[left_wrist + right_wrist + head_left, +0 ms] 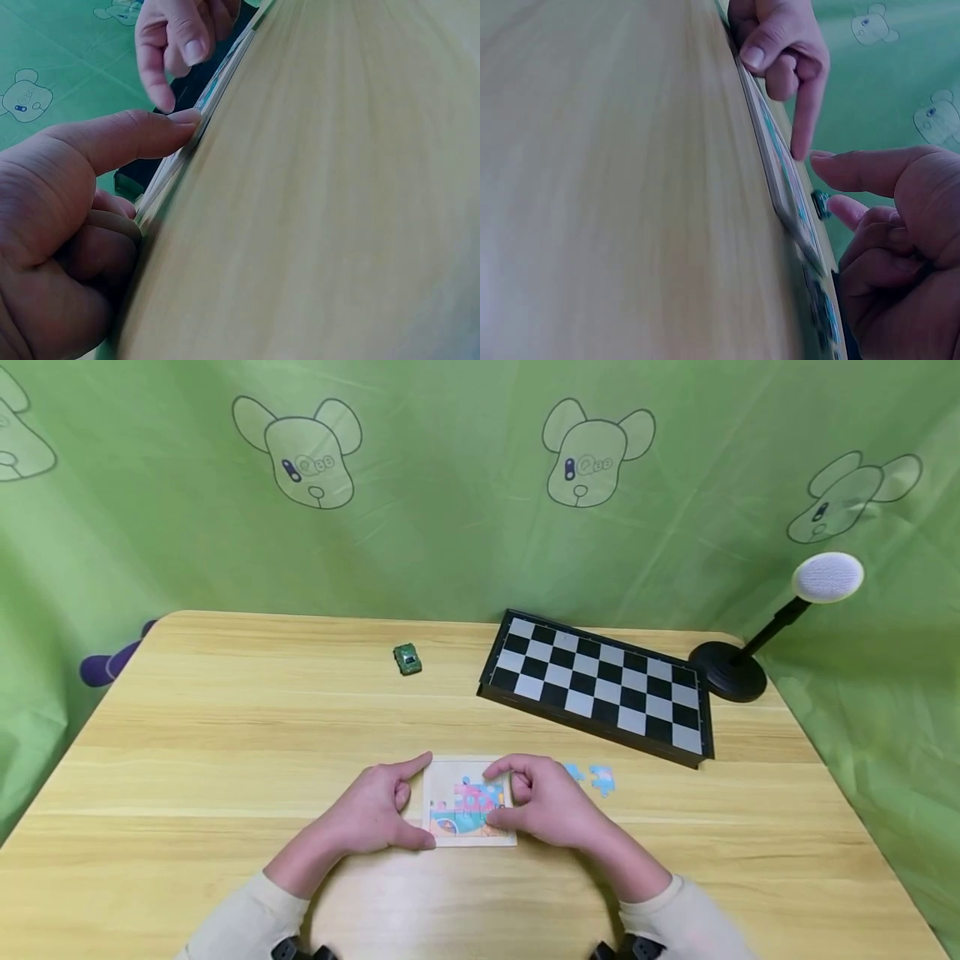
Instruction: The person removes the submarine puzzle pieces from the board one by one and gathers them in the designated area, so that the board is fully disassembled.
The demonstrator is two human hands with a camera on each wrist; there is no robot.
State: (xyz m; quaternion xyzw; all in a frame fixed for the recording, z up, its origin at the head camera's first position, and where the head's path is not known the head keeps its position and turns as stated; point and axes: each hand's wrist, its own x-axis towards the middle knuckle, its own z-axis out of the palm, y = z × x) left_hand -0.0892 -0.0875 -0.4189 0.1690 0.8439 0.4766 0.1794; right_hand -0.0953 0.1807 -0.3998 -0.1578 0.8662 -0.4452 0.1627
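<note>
A small jigsaw puzzle tray [448, 772] with a pale rim lies on the wooden table. Pink, blue and teal pieces [468, 821] fill its lower and right parts, while the upper left shows bare backing. My left hand [371, 806] holds the tray's left side, thumb at the lower corner and index finger at the upper one. Over the right side is my right hand [555, 802], thumb and index finger spread apart above the pieces, with nothing seen between them; its other fingers are curled. Blue loose puzzle pieces [602, 780] lie just right of that hand, one partly hidden by it.
Behind the right hand, a black-and-white folding chessboard [600, 681] lies at a slant. A round-headed lamp [735, 672] stands at the back right corner. Further back left sits a small green toy car [407, 659]. Green printed cloth [450, 527] hangs behind the table.
</note>
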